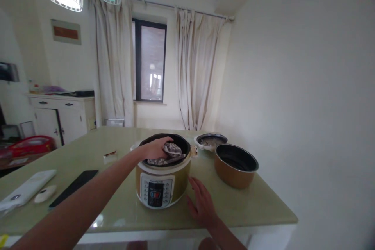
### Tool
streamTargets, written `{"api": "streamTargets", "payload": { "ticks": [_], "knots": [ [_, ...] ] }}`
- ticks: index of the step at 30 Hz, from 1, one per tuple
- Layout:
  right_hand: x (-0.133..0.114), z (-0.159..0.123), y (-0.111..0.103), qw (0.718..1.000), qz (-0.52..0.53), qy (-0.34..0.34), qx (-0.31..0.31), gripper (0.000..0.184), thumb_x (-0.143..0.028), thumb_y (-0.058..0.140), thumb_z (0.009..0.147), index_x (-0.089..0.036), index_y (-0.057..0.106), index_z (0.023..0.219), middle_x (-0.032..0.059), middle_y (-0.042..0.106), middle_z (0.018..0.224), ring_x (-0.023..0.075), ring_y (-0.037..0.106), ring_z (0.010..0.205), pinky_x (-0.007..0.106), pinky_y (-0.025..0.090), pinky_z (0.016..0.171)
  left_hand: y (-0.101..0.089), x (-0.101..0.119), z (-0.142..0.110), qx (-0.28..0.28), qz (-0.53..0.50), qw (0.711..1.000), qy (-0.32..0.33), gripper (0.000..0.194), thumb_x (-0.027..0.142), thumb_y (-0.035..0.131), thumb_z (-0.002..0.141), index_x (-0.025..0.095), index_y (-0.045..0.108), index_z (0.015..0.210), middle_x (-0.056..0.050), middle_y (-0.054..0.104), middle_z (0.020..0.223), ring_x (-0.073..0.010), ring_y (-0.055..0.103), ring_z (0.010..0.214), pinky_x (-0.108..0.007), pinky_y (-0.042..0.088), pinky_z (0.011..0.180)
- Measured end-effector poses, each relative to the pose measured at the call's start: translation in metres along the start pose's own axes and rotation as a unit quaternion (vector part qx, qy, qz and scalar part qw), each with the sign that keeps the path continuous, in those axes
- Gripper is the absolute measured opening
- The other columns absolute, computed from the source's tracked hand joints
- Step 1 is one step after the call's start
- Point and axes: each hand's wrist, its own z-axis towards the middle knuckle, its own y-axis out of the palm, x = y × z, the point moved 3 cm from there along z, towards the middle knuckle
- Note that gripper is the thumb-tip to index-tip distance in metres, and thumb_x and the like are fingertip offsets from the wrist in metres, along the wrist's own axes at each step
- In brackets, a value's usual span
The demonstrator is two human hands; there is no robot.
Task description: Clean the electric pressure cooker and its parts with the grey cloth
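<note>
A gold electric pressure cooker [163,181] stands open on the green table [249,203], its control panel facing me. My left hand [155,148] reaches over its rim and grips a grey patterned cloth [172,151] lying inside the dark cavity. My right hand [202,201] lies flat on the table just right of the cooker's base, fingers spread and holding nothing. The cooker's brown inner pot [236,164] sits apart on the table to the right. Behind it lies the cooker's lid [211,140].
On the left of the table lie a black phone [74,187], a white oval object [45,193], a white flat device [26,189] and a small wrapper [109,155]. A white cabinet [63,115] stands at the back left. A plain wall borders the table's right side.
</note>
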Motion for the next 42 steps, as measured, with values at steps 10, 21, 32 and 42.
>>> {"api": "streamTargets", "payload": {
  "ticks": [10,21,32,42],
  "knots": [
    [-0.054,0.102,-0.056,0.992,0.017,-0.032,0.124,0.09,-0.054,0.065,0.104,-0.025,0.018,0.175,0.0228,0.04,0.166,0.0399,0.046,0.152,0.059,0.053,0.116,-0.055,0.022,-0.022,0.073,-0.278,0.956,0.053,0.077,0.032,0.086,0.066,0.018,0.066,0.139,-0.009,0.08,0.126,-0.0311,0.073,0.117,-0.045,0.056,0.107],
    [-0.06,0.238,-0.082,0.966,0.026,-0.014,-0.258,0.115,-0.044,0.094,0.077,-0.025,0.032,0.172,0.0192,0.054,0.153,0.038,0.057,0.136,0.055,0.049,0.116,-0.021,0.023,-0.036,-0.016,-0.354,0.935,-0.02,0.103,0.052,0.091,0.073,0.021,0.047,0.161,-0.013,0.074,0.143,-0.0318,0.07,0.128,-0.042,0.057,0.108],
    [-0.081,0.234,-0.078,0.938,-0.096,-0.078,-0.324,0.093,-0.079,0.088,0.071,-0.032,0.064,0.148,0.0165,0.055,0.137,0.0413,0.055,0.124,0.054,0.055,0.097,-0.023,-0.049,-0.014,0.158,0.056,0.953,-0.254,0.059,0.05,0.029,0.107,0.017,0.073,0.126,-0.025,0.071,0.141,-0.0442,0.061,0.139,-0.066,0.043,0.115],
    [0.0,0.264,-0.081,0.942,-0.057,-0.079,-0.32,0.049,-0.036,0.081,0.094,-0.019,0.069,0.139,0.0156,0.062,0.127,0.031,0.061,0.119,0.043,0.05,0.106,-0.003,-0.082,-0.017,0.203,0.035,0.941,-0.268,0.06,0.048,0.027,0.107,0.017,0.078,0.107,-0.024,0.078,0.124,-0.0402,0.072,0.121,-0.055,0.051,0.108]
  ]
}}
